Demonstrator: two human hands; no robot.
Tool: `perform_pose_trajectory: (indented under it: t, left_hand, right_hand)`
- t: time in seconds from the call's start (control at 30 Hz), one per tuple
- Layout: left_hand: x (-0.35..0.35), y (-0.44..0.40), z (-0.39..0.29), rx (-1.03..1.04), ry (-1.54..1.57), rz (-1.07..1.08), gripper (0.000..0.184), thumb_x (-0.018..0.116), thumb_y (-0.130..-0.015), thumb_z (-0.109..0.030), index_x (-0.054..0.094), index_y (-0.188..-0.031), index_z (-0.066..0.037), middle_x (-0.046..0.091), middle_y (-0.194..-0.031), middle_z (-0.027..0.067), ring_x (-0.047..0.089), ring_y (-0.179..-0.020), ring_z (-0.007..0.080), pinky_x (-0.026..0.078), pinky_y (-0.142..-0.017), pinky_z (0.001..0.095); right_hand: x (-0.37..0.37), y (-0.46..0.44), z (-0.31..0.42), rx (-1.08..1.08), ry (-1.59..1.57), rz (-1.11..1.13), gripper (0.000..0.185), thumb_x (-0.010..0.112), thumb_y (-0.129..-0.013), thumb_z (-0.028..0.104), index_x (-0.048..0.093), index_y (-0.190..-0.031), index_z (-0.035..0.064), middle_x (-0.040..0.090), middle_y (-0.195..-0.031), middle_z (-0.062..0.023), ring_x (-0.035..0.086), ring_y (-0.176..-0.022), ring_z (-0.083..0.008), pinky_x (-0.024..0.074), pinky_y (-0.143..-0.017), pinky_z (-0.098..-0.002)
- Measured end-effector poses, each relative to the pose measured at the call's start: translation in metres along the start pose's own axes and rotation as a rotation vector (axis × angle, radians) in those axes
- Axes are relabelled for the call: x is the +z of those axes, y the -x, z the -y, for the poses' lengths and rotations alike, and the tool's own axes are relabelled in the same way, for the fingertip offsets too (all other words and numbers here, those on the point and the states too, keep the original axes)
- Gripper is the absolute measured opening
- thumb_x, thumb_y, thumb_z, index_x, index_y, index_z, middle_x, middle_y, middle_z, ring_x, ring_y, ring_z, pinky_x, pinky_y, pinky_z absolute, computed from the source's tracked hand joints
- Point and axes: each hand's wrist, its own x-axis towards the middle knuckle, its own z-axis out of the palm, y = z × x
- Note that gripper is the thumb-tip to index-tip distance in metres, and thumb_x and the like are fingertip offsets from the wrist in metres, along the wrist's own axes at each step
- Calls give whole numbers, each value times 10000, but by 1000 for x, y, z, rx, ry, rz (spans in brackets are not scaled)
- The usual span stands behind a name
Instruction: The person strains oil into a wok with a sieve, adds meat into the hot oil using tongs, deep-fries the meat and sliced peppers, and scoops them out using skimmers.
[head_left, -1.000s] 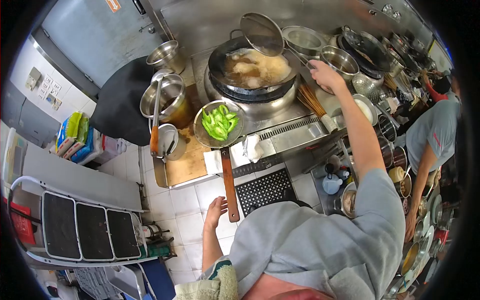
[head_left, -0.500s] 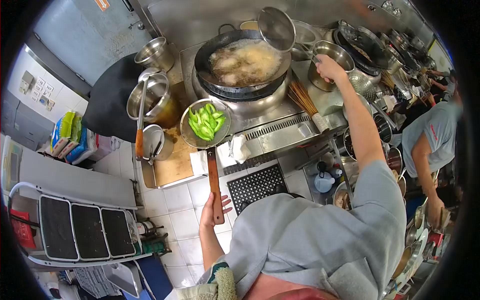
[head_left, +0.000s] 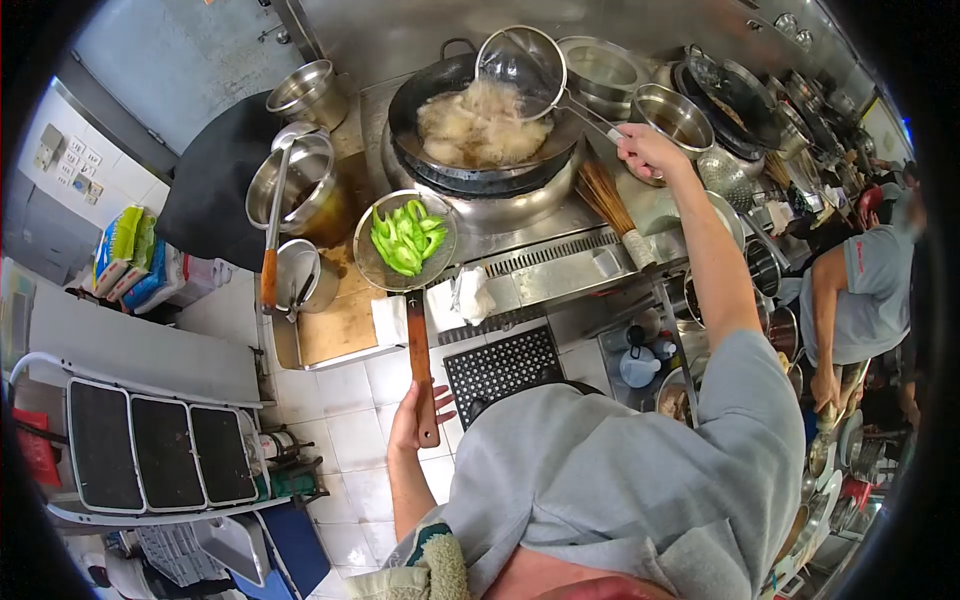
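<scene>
My left hand (head_left: 407, 418) holds the wooden handle of a strainer (head_left: 420, 370), with the fingers behind it. Bright green vegetable slices (head_left: 407, 237) lie in its round bowl, which is level with the counter's front edge. My right hand (head_left: 652, 154) is closed around the handle of a wire-mesh skimmer (head_left: 545, 40). The skimmer's bowl is tilted low over the back right of a black wok (head_left: 405, 125). Pale battered-looking pieces (head_left: 485, 130) are in the bubbling oil, and some blur under the skimmer's rim.
Left of the wok stand steel pots (head_left: 290, 190) and a ladle (head_left: 278, 200). A bamboo brush (head_left: 605, 200) and a white cloth (head_left: 472, 296) lie in front. Another pot (head_left: 672, 115) stands near my right hand. A co-worker (head_left: 860, 290) is at the right.
The skimmer has moved down and left over the wok, and its bowl has tilted. My right hand has shifted slightly left and down. The green vegetable slices stay in the strainer.
</scene>
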Motion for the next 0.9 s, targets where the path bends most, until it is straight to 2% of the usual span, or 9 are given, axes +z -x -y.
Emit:
perform_pose_trajectory:
  t: [0.1, 0.2, 0.23, 0.3, 0.37, 0.4, 0.47, 0.5, 0.9]
  left_hand:
    - [3, 2, -2, -48, 40, 35, 597, 443, -934, -469, 350, -1317, -21, 494, -1229, 228, 539, -1077, 356, 489, -856, 488]
    - [0, 2, -2, -58, 10, 94, 574, 440, -938, -443, 356, -1317, -20, 515, -1221, 229, 552, -1067, 330, 500, -842, 442]
    - [19, 10, -12, -71, 90, 38, 445, 460, -952, -331, 401, -1257, -12, 586, -1030, 167, 596, -823, 221, 512, -644, 317]
    - [19, 7, -13, -15, 82, 97, 352, 458, -955, -253, 417, -1207, -12, 556, -921, 121, 539, -705, 173, 465, -560, 282]
    - [28, 11, -17, 46, 47, 24, 167, 451, -950, -87, 446, -1099, -12, 445, -700, 31, 357, -491, 82, 308, -396, 217]
    - [26, 10, -18, 50, 48, 28, 167, 451, -950, -87, 446, -1099, -12, 445, -700, 31, 357, -491, 82, 308, -396, 217]
    - [16, 13, -17, 76, -11, 65, 164, 473, -943, -92, 453, -1089, -19, 446, -694, 30, 368, -491, 82, 314, -406, 217]
    - [13, 17, -16, 75, -8, 67, 161, 478, -943, -95, 455, -1084, -22, 444, -686, 29, 364, -485, 81, 309, -404, 217]
    - [-4, 31, -20, 94, -110, 126, 224, 539, -923, -128, 440, -1095, -23, 440, -674, 34, 373, -465, 89, 320, -390, 235]
  right_hand:
    - [8, 15, 17, 7, 129, -68, 49, 449, -906, 99, 454, -864, 74, 437, -640, 12, 371, -403, -55, 291, -324, -227]
    - [8, 20, 18, -32, 145, -127, 298, 435, -905, 67, 472, -1198, 34, 451, -650, -5, 389, -385, -72, 292, -299, -235]
    - [13, 30, 27, -76, 235, -200, 303, 441, -909, 74, 474, -1207, 32, 446, -648, -8, 385, -400, -74, 292, -308, -243]
    - [19, 47, 41, -120, 325, -274, 309, 446, -913, 80, 476, -1216, 29, 440, -645, -11, 381, -415, -76, 292, -317, -251]
    - [23, 58, 53, -26, 520, -292, 431, 482, -896, 82, 422, -1319, 27, 576, -755, -119, 559, -541, -206, 435, -434, -337]
    - [15, 47, 41, -30, 523, -295, 431, 482, -896, 82, 422, -1319, 27, 576, -755, -119, 559, -541, -206, 435, -434, -337]
    - [-4, 20, -3, -515, 977, -471, 402, 506, -878, 81, 465, -1271, 7, 625, -992, -228, 625, -865, -348, 498, -712, -404]
    - [16, 50, 40, -218, 847, -413, 409, 532, -846, 55, 488, -1248, -1, 575, -1126, -255, 571, -1003, -400, 452, -854, -403]
    - [-25, 102, 19, -228, 1029, -502, 407, 519, -853, 77, 497, -1258, 39, 597, -1104, -240, 559, -1057, -382, 432, -886, -445]
